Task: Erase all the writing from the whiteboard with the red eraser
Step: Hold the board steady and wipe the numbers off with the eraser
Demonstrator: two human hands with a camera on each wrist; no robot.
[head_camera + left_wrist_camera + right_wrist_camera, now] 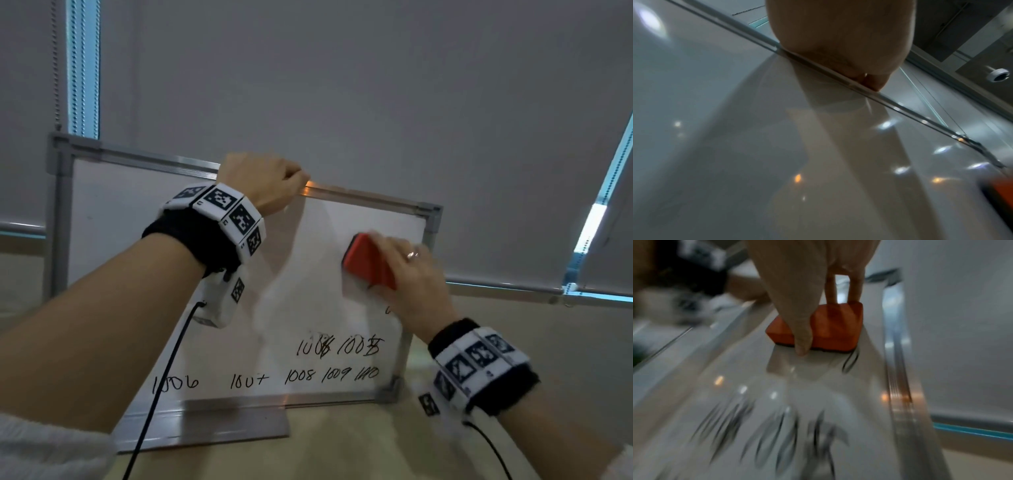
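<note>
Whiteboard (144,212) stood propped upright on the tan table (342,452), leaning back toward the drawn blinds (342,85).

Left hand (263,181) gripped the board's top edge near its middle, fingers curled over the metal frame; the left wrist view showed the fingers wrapped onto the rail. Judged to be steadying the board against the wiping pressure.

Right hand (407,277) held the red eraser (368,263) against the board face in the upper right area, near the right edge of the frame and below the top right corner. Thumb (801,331) lay along one side of the eraser, other fingers pinching the far side; dark felt face flat to the board. Eraser and hand were motion-blurred in the head view.

Upper half of the board read clean apart from faint smearing. One short stroke of ink (851,361) sat just beside the eraser on its wrist-side, toward the right edge.

Remaining writing (339,346) lay in two rows of numerals toward the bottom edge: a short upper row at lower right, a longer row running from lower left to the bottom right corner.

Key relation: all remaining ink lay below the eraser, toward the right wrist. Rows ran along the board's long axis, roughly crosswise to the fingers. Right hand nearer to them; left occupied on the top edge. Judgement: task roughly half done; next strokes need downward travel, then sweeps along the rows.
</note>
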